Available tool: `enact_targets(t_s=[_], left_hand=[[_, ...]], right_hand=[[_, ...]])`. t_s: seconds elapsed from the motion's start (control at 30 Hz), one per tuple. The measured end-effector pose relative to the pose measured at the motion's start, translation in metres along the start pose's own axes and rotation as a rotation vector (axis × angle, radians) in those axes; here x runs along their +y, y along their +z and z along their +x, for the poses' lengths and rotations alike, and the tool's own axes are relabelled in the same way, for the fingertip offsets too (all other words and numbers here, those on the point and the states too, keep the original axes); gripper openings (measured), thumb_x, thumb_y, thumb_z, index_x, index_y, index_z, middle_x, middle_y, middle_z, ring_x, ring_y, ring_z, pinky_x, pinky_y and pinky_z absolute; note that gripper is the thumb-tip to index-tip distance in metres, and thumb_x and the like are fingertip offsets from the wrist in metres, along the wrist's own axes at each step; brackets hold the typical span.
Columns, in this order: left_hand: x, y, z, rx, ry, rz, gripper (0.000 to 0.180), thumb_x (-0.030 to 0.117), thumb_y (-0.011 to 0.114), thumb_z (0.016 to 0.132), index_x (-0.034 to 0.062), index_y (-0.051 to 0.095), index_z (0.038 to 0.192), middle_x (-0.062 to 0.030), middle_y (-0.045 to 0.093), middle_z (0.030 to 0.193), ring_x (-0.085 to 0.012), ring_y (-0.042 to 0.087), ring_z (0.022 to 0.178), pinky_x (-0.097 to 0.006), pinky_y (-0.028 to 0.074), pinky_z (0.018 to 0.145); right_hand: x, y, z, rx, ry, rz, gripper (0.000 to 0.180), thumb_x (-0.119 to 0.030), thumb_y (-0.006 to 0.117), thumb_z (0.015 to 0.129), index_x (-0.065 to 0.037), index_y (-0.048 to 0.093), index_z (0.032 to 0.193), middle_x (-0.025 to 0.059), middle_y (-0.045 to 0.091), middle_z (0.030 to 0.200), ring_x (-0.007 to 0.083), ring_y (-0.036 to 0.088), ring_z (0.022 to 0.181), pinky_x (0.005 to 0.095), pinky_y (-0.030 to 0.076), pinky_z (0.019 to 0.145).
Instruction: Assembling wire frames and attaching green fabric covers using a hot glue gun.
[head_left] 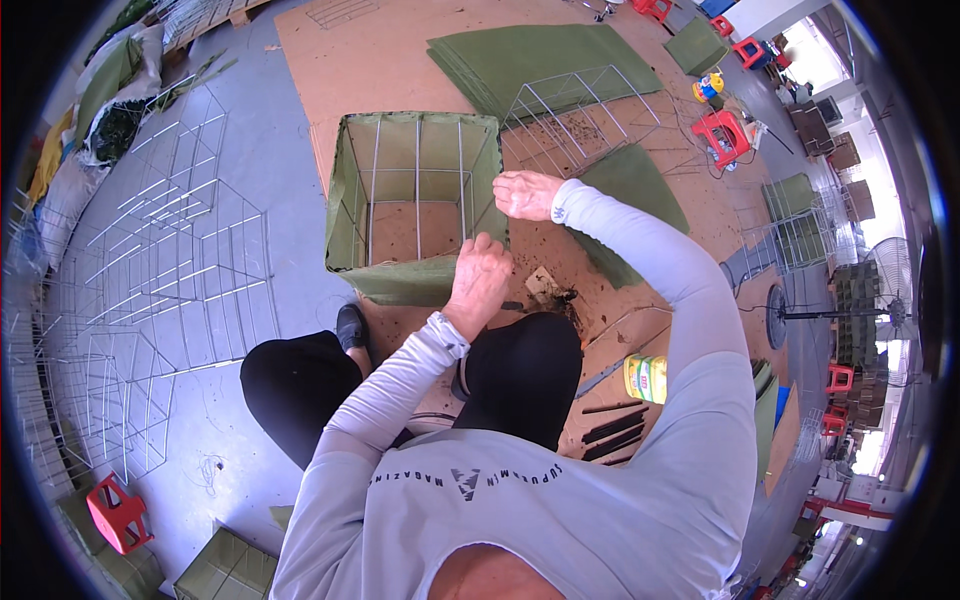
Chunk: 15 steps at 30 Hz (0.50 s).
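On the broad brown sheet (318, 100) covering the floor, the open green fabric-covered wire box (405, 285) lies straight ahead and mostly left of both hands, its mouth nearly square with no plain long axis. Its near right corner is the pivot: the left hand (479, 277) is closer to it, over the right end of the near rim, while the right hand (527, 195) sits farther off along the right rim. Both hands have curled fingers, but I cannot tell whether either pinches the fabric edge or anything finer.
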<state>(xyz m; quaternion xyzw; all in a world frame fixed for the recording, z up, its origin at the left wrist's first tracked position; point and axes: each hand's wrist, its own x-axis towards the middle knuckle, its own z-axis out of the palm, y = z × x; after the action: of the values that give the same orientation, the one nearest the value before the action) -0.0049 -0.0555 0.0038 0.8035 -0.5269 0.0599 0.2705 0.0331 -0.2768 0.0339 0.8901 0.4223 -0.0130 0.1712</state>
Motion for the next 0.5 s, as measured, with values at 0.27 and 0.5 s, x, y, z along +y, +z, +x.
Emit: enact_targets(t_s=[0.27, 0.5], left_hand=[[-0.023, -0.035, -0.030, -0.052, 0.005, -0.008, 0.009, 0.015, 0.068, 0.074, 0.0071, 0.064, 0.071, -0.0066, 0.057, 0.076, -0.0250, 0.052, 0.088, -0.038, 0.041, 0.075], [-0.008, -0.026, -0.031, 0.084, -0.020, -0.003, 0.005, 0.007, 0.065, 0.067, 0.0048, 0.062, 0.070, -0.0092, 0.055, 0.076, -0.0274, 0.052, 0.087, -0.038, 0.042, 0.073]], right_hand=[[-0.038, -0.012, 0.021, 0.272, 0.051, 0.132, 0.023, -0.006, 0.061, 0.071, 0.004, 0.064, 0.092, 0.0125, 0.062, 0.091, 0.0244, 0.063, 0.093, 0.0339, 0.052, 0.089], [-0.088, -0.015, 0.013, 0.438, -0.014, 0.199, 0.010, -0.009, 0.060, 0.066, -0.003, 0.059, 0.074, 0.0057, 0.056, 0.078, 0.0206, 0.057, 0.080, 0.0308, 0.051, 0.074]])
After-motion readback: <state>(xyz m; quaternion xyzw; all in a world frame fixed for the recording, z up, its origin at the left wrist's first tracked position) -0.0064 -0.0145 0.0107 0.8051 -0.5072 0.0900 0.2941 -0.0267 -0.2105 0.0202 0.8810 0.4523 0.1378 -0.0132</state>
